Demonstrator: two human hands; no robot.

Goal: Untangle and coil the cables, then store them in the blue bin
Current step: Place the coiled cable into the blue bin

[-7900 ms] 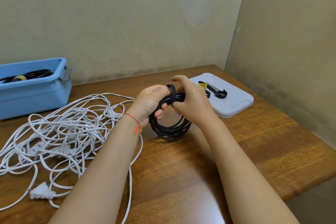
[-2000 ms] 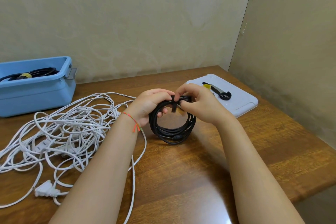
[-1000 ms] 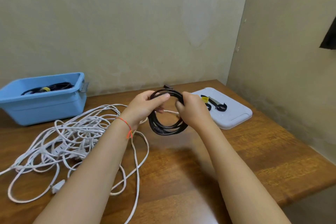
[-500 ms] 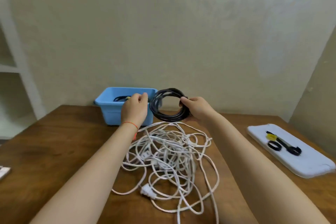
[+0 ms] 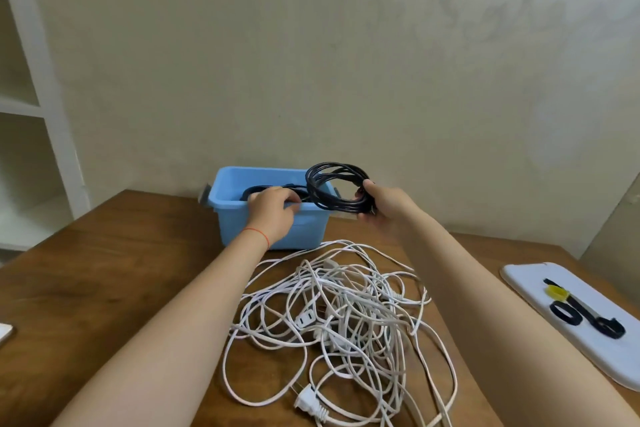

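Single head-worn view looks forward and down, close over the table [image 5: 104, 274]

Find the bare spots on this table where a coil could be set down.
Bare wood lies left of the white cable tangle, in front of the bin, and between the tangle and the white tray. The middle is crowded with loops.

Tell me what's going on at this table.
A person is tidying cables. The right hand grips a coiled black cable held up at the blue bin, not yet dropped in. The left hand reaches over the bin's front rim, where another black cable already lies. A tangled white extension cord still sprawls on the wooden table. Cable ties lie on a white tray to the right.
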